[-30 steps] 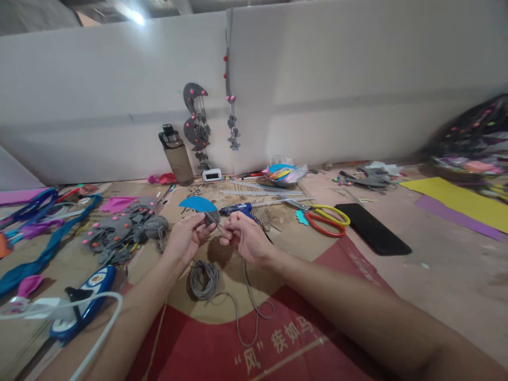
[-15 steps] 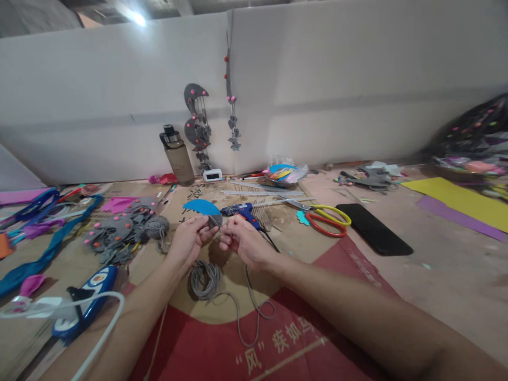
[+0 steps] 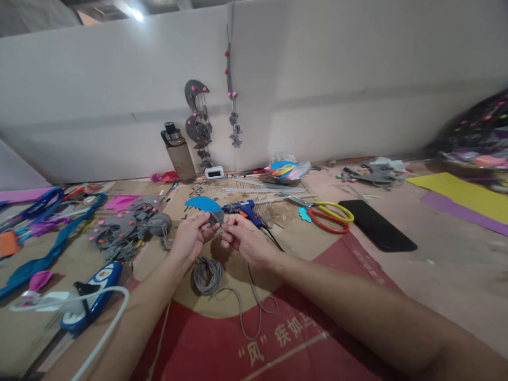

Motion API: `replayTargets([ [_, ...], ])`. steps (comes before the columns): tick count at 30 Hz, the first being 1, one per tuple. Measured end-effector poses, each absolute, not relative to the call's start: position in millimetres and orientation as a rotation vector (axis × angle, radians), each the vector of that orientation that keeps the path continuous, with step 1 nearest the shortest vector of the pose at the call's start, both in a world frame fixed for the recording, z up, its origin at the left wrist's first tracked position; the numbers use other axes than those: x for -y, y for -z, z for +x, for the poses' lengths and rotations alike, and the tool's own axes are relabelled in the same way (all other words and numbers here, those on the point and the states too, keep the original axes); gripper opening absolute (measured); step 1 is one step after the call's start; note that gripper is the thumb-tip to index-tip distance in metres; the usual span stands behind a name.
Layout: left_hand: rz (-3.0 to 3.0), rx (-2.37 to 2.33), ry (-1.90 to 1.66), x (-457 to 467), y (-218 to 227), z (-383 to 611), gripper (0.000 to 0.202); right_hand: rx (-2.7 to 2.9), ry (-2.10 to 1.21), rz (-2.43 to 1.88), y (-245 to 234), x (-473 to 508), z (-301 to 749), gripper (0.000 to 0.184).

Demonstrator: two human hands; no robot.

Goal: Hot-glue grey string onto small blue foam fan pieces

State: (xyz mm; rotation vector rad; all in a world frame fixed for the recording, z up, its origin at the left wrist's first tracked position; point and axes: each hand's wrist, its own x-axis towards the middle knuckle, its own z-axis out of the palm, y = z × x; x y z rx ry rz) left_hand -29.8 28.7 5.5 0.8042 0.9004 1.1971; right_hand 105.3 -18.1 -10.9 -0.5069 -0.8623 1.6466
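Plainly enough, pale writing runs across the red panel [image 3: 206,349] of the cardboard [image 3: 297,251], on your side of the glue gun [image 3: 246,210]: you can read “风” in quotation marks, then 疾如, and the next character is partly cut off by your right arm [image 3: 341,288]. Beyond the gun, a small white box [image 3: 214,172] has a screen too small to read. Nearer you than the gun lies a round coil of thin grey cord [image 3: 216,275], one strand looping loosely up to your right hand [image 3: 248,241]. Right of the gun sit smooth-handled yellow and orange scissors [image 3: 311,205] and a flat, black, round-cornered phone [image 3: 377,225]; left of it, matte grey felt shapes [image 3: 121,225] are dotted with pink balls. Just left of the gun, your left hand [image 3: 192,233] pinches a curved felt piece [image 3: 206,203], bright blue along the arc and grey below. Your right fingertips are drawn together at its grey edge; you can't tell what they pinch.
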Motion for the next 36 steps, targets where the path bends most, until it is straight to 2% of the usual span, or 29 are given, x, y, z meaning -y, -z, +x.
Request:
replayTargets([
  [13, 0.794, -0.885, -1.199, -28.0, -7.0, -28.2, 0.007, 0.825, -1.714, -0.508, 5.1, 20.1, 106.5, 0.025],
  [24, 0.834, -0.881, -1.222, -27.0, -4.0, -27.7, 0.007, 0.765, -1.824, -0.42, 6.7, 21.2, 108.9, 0.02],
  [36, 0.832, -0.891, -1.204, -27.2, -6.0, -28.0, 0.006, 0.908, -1.727, -0.527, 9.8, 21.3, 108.2, 0.03],
])
